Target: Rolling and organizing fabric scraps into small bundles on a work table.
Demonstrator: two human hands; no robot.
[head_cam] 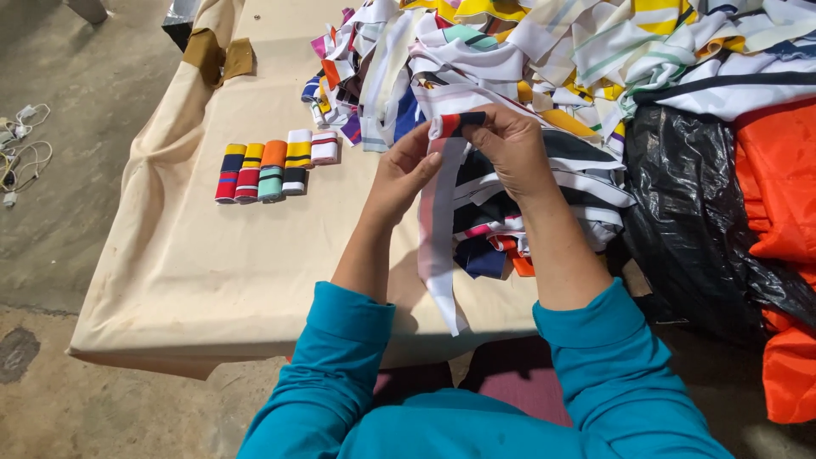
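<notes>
Two hands pinch one striped strip above the table: left hand steadies its edge, right hand clamps the rolled top, so the tail hangs free. Five finished rolls lie apart, left.

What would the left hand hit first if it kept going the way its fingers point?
The left hand points up and right, at the strip of cloth both hands hold. Beyond it lies the right hand, then the heap of striped cloth, though depth is unclear.
</notes>
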